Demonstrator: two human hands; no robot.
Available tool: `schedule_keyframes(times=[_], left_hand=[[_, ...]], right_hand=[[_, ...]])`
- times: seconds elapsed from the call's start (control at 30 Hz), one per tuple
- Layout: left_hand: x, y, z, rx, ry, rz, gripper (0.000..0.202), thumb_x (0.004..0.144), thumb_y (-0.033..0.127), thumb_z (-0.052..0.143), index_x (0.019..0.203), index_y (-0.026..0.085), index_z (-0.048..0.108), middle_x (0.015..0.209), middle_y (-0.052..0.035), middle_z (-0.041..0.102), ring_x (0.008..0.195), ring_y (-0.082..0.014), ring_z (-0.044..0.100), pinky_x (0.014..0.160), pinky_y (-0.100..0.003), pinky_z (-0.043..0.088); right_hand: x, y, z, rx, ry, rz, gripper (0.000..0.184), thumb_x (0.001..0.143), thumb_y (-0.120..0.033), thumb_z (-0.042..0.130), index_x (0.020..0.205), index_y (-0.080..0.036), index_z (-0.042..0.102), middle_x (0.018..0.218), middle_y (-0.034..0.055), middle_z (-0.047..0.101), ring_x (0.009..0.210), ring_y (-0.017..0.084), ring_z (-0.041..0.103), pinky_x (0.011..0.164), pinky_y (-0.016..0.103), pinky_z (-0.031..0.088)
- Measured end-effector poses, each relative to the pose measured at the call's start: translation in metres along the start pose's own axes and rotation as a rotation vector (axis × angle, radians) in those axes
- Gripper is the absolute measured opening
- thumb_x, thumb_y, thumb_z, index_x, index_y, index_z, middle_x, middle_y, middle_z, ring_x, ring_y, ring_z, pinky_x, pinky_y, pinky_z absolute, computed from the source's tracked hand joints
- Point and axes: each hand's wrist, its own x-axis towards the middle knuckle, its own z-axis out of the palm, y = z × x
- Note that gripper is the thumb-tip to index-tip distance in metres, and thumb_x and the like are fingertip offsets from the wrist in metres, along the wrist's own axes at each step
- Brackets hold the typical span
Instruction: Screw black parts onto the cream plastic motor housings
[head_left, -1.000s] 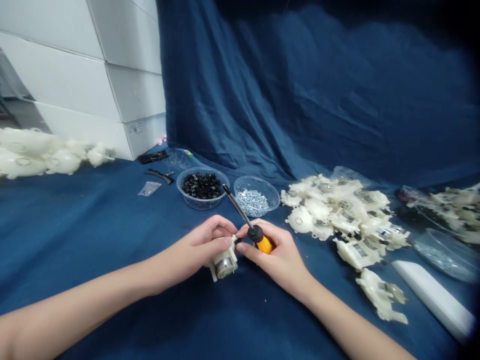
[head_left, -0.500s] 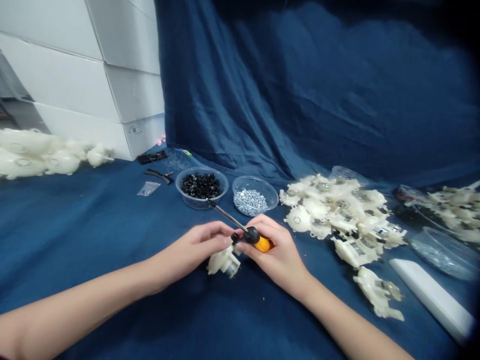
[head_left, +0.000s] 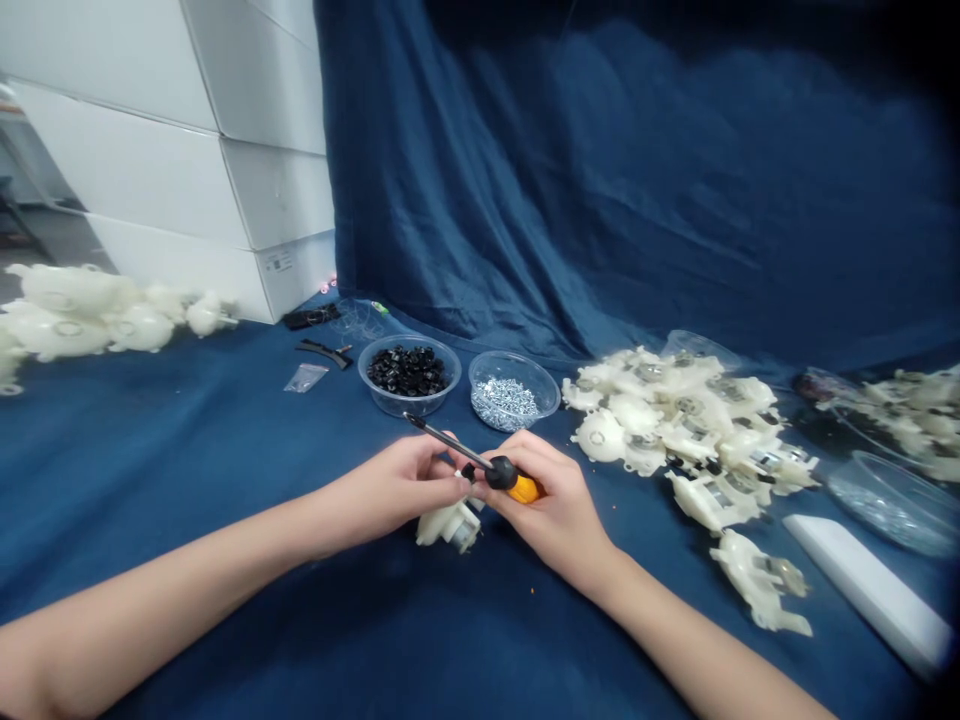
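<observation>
Low on the blue cloth, my left hand (head_left: 409,478) pinches a small cream plastic motor housing (head_left: 452,523). Close against it, my right hand (head_left: 555,500) is wrapped round a screwdriver (head_left: 501,472) with an orange and black handle. Its metal shaft points up and to the left across my left fingers. The thumb and fingertips of both hands meet over the top of the housing, where a tiny black piece shows between them.
A clear bowl of black parts (head_left: 409,372) and a clear bowl of silver screws (head_left: 513,392) stand just behind my hands. A heap of cream housings (head_left: 690,425) lies to the right, another heap (head_left: 82,315) far left. White boxes (head_left: 187,170) stand at back left. A white bar (head_left: 870,592) lies near the right.
The screwdriver shaft has tipped from steeply upright to nearly flat, pointing left. The housing has been turned and lowered onto the cloth between my hands.
</observation>
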Motion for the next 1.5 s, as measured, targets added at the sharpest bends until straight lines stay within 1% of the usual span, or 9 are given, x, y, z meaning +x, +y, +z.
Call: schedule_keyframes(times=[0.23, 0.33, 0.4, 0.5, 0.63, 0.8, 1.0, 1.23, 1.5], left_hand=[[0.001, -0.010, -0.012, -0.066, 0.105, 0.010, 0.028, 0.089, 0.039, 0.070, 0.099, 0.017, 0.055, 0.085, -0.0015, 0.070, 0.066, -0.0116, 0.058, 0.062, -0.023, 0.039], [0.005, -0.014, -0.017, -0.106, 0.170, 0.099, 0.030, 0.089, 0.039, 0.070, 0.099, 0.019, 0.050, 0.101, -0.0070, 0.075, 0.073, -0.0166, 0.068, 0.065, -0.027, 0.044], [0.007, -0.017, -0.020, -0.120, 0.199, 0.160, 0.029, 0.090, 0.039, 0.069, 0.098, 0.021, 0.048, 0.094, -0.0075, 0.077, 0.087, -0.0237, 0.072, 0.068, -0.029, 0.046], [0.009, -0.021, -0.022, -0.132, 0.246, 0.210, 0.025, 0.092, 0.038, 0.067, 0.099, 0.022, 0.048, 0.085, -0.0073, 0.077, 0.108, -0.0285, 0.070, 0.072, -0.030, 0.048], [0.012, -0.024, -0.023, -0.115, 0.265, 0.208, 0.026, 0.092, 0.039, 0.067, 0.099, 0.020, 0.051, 0.089, -0.0085, 0.078, 0.108, -0.0273, 0.070, 0.076, -0.030, 0.050], [0.013, -0.026, -0.024, -0.139, 0.249, 0.183, 0.024, 0.095, 0.040, 0.064, 0.102, 0.022, 0.051, 0.088, -0.0075, 0.078, 0.107, -0.0273, 0.071, 0.078, -0.031, 0.050], [0.014, -0.025, -0.023, -0.128, 0.264, 0.172, 0.026, 0.093, 0.040, 0.065, 0.103, 0.021, 0.051, 0.085, -0.0087, 0.079, 0.108, -0.0303, 0.071, 0.081, -0.035, 0.050], [0.014, -0.024, -0.021, -0.096, 0.262, 0.240, 0.023, 0.094, 0.038, 0.065, 0.103, 0.021, 0.052, 0.082, -0.0070, 0.079, 0.139, -0.0293, 0.052, 0.090, -0.037, 0.049], [0.013, -0.025, -0.022, -0.089, 0.282, 0.231, 0.021, 0.095, 0.035, 0.064, 0.105, 0.021, 0.051, 0.080, -0.0058, 0.078, 0.137, -0.0293, 0.054, 0.097, -0.040, 0.046]], right_hand=[[0.005, 0.000, -0.009, 0.029, -0.052, 0.191, 0.030, 0.084, -0.037, 0.078, 0.111, -0.024, 0.071, 0.099, 0.0024, 0.072, 0.087, 0.019, 0.067, 0.079, 0.030, 0.052], [0.008, -0.004, -0.032, -0.156, -0.143, 0.245, 0.039, 0.092, -0.041, 0.069, 0.129, -0.029, 0.062, 0.098, 0.0019, 0.072, 0.085, 0.020, 0.067, 0.076, 0.032, 0.052], [0.007, -0.006, -0.049, -0.323, -0.159, 0.194, 0.037, 0.097, -0.038, 0.061, 0.134, -0.031, 0.057, 0.109, 0.0032, 0.071, 0.096, 0.021, 0.067, 0.085, 0.035, 0.052], [-0.002, 0.001, -0.068, -0.444, -0.153, 0.061, 0.033, 0.101, -0.033, 0.056, 0.134, -0.031, 0.060, 0.122, 0.0049, 0.069, 0.106, 0.022, 0.066, 0.092, 0.035, 0.050], [-0.021, 0.024, -0.076, -0.489, -0.062, -0.117, 0.037, 0.096, -0.024, 0.063, 0.134, -0.027, 0.064, 0.096, 0.0044, 0.073, 0.080, 0.017, 0.067, 0.073, 0.029, 0.052], [-0.026, 0.037, -0.075, -0.510, -0.020, -0.220, 0.038, 0.090, -0.019, 0.072, 0.127, -0.024, 0.070, 0.097, 0.0051, 0.075, 0.080, 0.017, 0.070, 0.074, 0.029, 0.055], [-0.025, 0.032, -0.074, -0.545, -0.008, -0.252, 0.039, 0.090, -0.018, 0.070, 0.128, -0.024, 0.070, 0.096, 0.0064, 0.075, 0.078, 0.018, 0.070, 0.070, 0.029, 0.057], [-0.027, 0.028, -0.075, -0.576, -0.001, -0.272, 0.040, 0.088, -0.016, 0.072, 0.127, -0.024, 0.070, 0.095, 0.0055, 0.075, 0.077, 0.017, 0.070, 0.068, 0.029, 0.057], [-0.027, 0.027, -0.076, -0.580, 0.005, -0.272, 0.041, 0.088, -0.015, 0.072, 0.128, -0.024, 0.069, 0.095, 0.0044, 0.074, 0.077, 0.015, 0.069, 0.069, 0.028, 0.055]])
